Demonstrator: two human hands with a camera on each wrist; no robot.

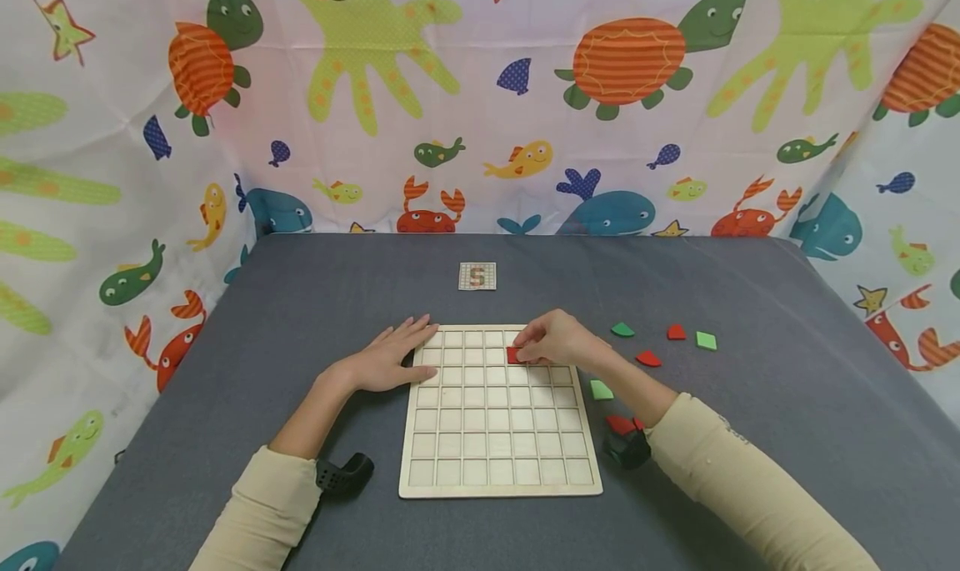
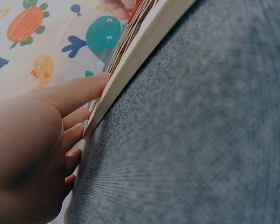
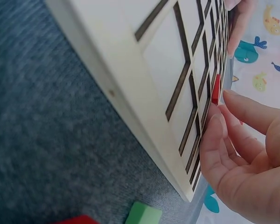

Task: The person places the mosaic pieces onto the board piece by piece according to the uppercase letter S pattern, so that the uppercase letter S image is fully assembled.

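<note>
A pale wooden board (image 1: 500, 492) with a grid of square cells lies on the grey cloth. My right hand (image 1: 558, 340) is over its upper right part, pinching a small red tile (image 1: 512, 355) between thumb and fingertips. In the right wrist view, the tile (image 3: 216, 91) sits low at the grid, with the thumb tip at its near end. At the board's upper left edge rests my left hand (image 1: 386, 363), fingers extended, thumb lying over the rim. The left wrist view shows that thumb (image 2: 86, 91) against the board's side (image 2: 130, 65).
Above the board lies a small gridded card (image 1: 477, 277) with a reddish S-like figure. To the right are loose tiles: a dark green one (image 1: 622, 330), light green ones (image 1: 706, 341) and several red ones (image 1: 648, 358). A patterned curtain (image 1: 480, 171) stands behind the table.
</note>
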